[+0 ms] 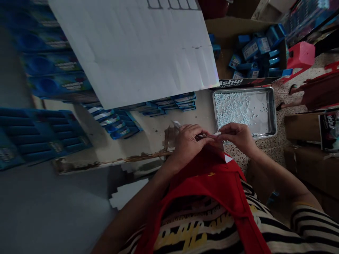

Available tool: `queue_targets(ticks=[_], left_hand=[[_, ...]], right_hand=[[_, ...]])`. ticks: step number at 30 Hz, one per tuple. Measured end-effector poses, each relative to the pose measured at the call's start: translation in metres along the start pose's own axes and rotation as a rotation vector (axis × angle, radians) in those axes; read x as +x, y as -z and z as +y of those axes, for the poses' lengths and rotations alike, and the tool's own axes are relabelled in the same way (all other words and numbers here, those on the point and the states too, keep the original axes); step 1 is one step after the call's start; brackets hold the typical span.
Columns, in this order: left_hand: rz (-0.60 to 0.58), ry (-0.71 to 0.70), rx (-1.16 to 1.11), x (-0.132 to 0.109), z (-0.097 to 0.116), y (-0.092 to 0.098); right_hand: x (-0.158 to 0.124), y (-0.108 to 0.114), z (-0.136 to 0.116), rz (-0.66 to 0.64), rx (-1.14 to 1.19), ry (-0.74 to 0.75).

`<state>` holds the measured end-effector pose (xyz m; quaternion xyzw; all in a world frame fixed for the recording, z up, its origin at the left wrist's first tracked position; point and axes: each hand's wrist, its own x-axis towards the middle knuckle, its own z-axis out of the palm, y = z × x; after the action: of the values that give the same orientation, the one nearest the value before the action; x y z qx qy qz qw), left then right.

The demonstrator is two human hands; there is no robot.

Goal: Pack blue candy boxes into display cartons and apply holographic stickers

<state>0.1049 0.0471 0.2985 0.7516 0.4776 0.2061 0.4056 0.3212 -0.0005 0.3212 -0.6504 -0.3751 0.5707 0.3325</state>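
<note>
In front of the red apron, my left hand (188, 141) is closed around one side of a thin, partly see-through packaging piece (219, 145). My right hand (239, 137) pinches its other side, fingertips close to those of the left. A white corner (228, 158) of the piece sticks out below. The fingers cover much of it, so its exact kind is unclear. Just beyond my right hand is a metal tray (274, 116) with many small pale-blue balls (233, 106) spread over its left part.
A large white sheet (148, 53) covers the upper middle. Blue boxes (119, 125) stand in rows on the worn table (156, 132), with taller stacks (53, 67) at left. Behind the tray, a cardboard carton (225, 30) holds blue boxes. A person's leg (292, 103) shows at right.
</note>
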Motion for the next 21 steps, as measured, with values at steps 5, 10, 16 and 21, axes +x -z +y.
queue_targets(ticks=[5, 10, 16, 21], left_hand=[[-0.001, -0.006, -0.022, 0.002, -0.002, 0.002], [-0.006, -0.008, -0.02, 0.004, -0.004, 0.006], [-0.048, -0.02, 0.012, 0.008, -0.007, 0.011], [-0.061, -0.03, 0.04, 0.01, -0.009, 0.011]], right_hand=[[0.0, 0.001, 0.001, -0.015, -0.014, 0.035], [0.001, 0.001, -0.003, -0.02, -0.176, 0.124], [0.004, 0.0, -0.007, -0.043, -0.371, 0.19], [0.009, -0.003, -0.011, -0.046, -0.462, 0.125]])
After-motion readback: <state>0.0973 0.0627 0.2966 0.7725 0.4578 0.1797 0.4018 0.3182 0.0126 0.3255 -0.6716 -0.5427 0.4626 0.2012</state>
